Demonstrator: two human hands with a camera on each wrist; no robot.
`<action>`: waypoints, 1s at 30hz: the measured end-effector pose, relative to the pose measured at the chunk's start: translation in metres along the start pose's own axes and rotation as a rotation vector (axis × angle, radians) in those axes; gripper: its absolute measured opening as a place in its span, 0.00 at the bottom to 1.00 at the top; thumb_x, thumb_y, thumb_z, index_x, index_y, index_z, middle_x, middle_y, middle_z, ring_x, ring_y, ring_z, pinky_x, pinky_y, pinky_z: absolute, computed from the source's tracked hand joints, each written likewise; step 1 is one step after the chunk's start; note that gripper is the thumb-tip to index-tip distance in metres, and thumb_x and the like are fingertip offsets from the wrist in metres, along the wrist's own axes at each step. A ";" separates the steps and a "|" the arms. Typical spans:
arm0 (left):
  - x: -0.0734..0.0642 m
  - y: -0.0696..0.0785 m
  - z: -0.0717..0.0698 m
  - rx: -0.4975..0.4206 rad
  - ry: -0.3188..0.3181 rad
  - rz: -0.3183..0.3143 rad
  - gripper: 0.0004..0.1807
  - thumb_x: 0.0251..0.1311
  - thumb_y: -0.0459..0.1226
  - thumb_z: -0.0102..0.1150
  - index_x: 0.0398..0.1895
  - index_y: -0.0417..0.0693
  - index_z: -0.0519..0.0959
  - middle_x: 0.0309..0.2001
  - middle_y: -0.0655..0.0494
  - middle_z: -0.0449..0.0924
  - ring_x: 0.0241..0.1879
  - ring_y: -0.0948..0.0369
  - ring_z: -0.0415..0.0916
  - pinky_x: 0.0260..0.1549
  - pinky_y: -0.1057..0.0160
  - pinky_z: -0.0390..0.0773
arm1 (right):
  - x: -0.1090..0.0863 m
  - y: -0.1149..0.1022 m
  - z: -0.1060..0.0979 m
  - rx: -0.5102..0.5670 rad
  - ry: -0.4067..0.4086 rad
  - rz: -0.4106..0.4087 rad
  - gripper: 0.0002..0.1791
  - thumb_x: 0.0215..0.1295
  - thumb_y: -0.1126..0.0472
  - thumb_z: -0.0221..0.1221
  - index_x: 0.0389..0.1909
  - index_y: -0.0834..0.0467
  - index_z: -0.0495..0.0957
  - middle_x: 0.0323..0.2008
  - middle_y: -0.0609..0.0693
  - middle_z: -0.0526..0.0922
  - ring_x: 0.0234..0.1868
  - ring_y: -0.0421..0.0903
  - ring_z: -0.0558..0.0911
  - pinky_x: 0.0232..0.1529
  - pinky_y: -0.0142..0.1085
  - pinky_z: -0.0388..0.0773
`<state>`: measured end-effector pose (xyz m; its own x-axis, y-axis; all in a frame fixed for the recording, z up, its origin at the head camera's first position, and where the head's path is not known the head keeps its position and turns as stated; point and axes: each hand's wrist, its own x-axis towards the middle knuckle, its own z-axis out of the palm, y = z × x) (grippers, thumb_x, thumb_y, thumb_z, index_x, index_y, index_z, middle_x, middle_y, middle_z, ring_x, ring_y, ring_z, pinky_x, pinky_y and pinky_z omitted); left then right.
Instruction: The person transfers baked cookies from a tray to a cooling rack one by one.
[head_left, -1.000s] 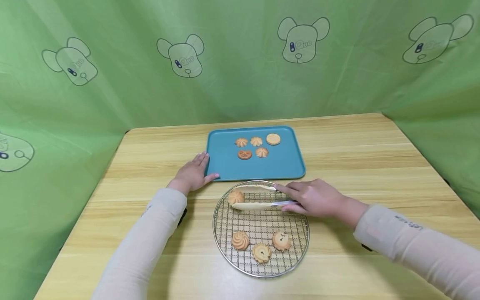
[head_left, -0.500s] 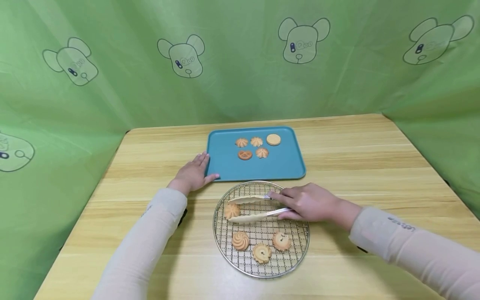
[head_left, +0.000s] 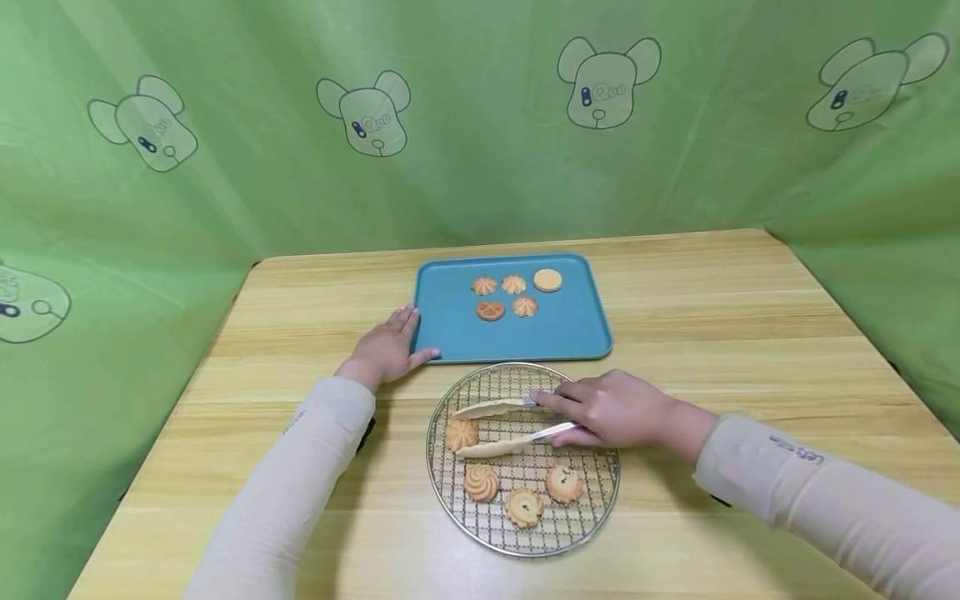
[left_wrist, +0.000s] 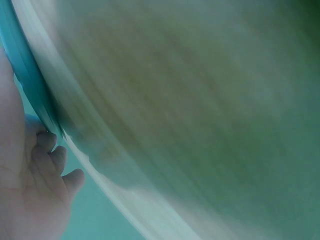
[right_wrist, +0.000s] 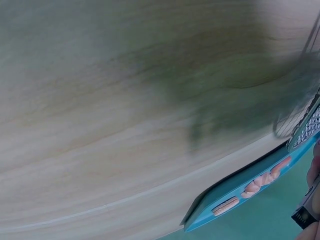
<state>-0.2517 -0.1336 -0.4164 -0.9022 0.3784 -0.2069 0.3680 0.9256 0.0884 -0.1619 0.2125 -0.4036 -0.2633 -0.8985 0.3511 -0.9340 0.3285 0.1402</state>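
Observation:
My right hand (head_left: 611, 410) holds a pair of tongs (head_left: 495, 448) with cream scalloped tips and metal arms. The tips straddle a ridged, star-shaped cookie (head_left: 462, 434) at the left side of the round wire cooling rack (head_left: 525, 467). My left hand (head_left: 382, 348) lies at the front left corner of a blue tray (head_left: 450, 335), fingers extended along its side and thumb over the front rim. In the left wrist view, the left hand's fingers (left_wrist: 50, 155) show beside the tray's edge. The right wrist view catches only a sliver of the right hand.
A swirl cookie (head_left: 481, 482) and two scalloped cookies lie on the rack's near half. On the tray sit several cookies, among them a round biscuit (head_left: 547, 280) and a pretzel-shaped one (head_left: 491, 311). A green curtain (head_left: 480, 183) hangs behind the wooden table (head_left: 720, 333).
The right hand has drawn the tongs and the star-shaped cookie toward the near side and slightly left over the rack. The left hand and the tray have stayed put.

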 end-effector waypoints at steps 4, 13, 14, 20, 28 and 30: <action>0.000 0.000 0.000 -0.004 -0.001 -0.001 0.49 0.66 0.65 0.34 0.75 0.38 0.40 0.75 0.46 0.34 0.73 0.49 0.35 0.70 0.53 0.44 | 0.000 0.000 -0.001 -0.006 -0.029 0.020 0.35 0.66 0.36 0.51 0.59 0.61 0.74 0.36 0.53 0.83 0.29 0.44 0.83 0.22 0.34 0.81; -0.001 0.000 0.000 -0.005 0.002 0.004 0.49 0.66 0.65 0.34 0.75 0.38 0.41 0.75 0.45 0.35 0.73 0.49 0.35 0.70 0.53 0.44 | -0.002 0.001 -0.007 -0.029 -0.088 0.104 0.43 0.65 0.31 0.47 0.64 0.64 0.67 0.38 0.53 0.81 0.27 0.43 0.79 0.18 0.33 0.77; -0.001 0.000 0.000 -0.006 0.004 0.005 0.49 0.66 0.64 0.35 0.74 0.37 0.41 0.75 0.45 0.35 0.73 0.49 0.35 0.70 0.53 0.44 | -0.002 0.001 -0.007 -0.033 -0.087 0.111 0.44 0.64 0.30 0.46 0.65 0.64 0.67 0.39 0.53 0.81 0.27 0.43 0.79 0.17 0.33 0.76; 0.000 0.000 0.000 -0.004 -0.002 -0.001 0.49 0.66 0.65 0.34 0.75 0.38 0.40 0.75 0.46 0.34 0.73 0.50 0.35 0.70 0.54 0.44 | -0.003 0.001 -0.008 -0.050 -0.106 0.181 0.47 0.62 0.29 0.47 0.65 0.65 0.66 0.41 0.55 0.80 0.27 0.44 0.79 0.16 0.34 0.74; 0.000 -0.001 0.000 -0.005 0.013 0.010 0.48 0.67 0.63 0.37 0.74 0.36 0.42 0.75 0.44 0.36 0.73 0.48 0.37 0.70 0.52 0.45 | -0.002 -0.001 -0.012 -0.027 -0.207 0.402 0.53 0.55 0.27 0.54 0.70 0.63 0.60 0.48 0.60 0.77 0.33 0.52 0.83 0.24 0.41 0.80; 0.000 0.000 -0.001 -0.006 0.015 0.009 0.48 0.66 0.63 0.37 0.74 0.36 0.42 0.75 0.44 0.36 0.73 0.48 0.37 0.69 0.53 0.45 | -0.002 0.000 -0.012 -0.016 -0.222 0.464 0.54 0.55 0.26 0.53 0.70 0.63 0.58 0.50 0.62 0.77 0.37 0.56 0.83 0.27 0.44 0.82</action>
<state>-0.2521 -0.1337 -0.4159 -0.9019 0.3870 -0.1919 0.3752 0.9220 0.0962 -0.1582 0.2176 -0.3927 -0.6958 -0.6967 0.1747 -0.7034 0.7102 0.0309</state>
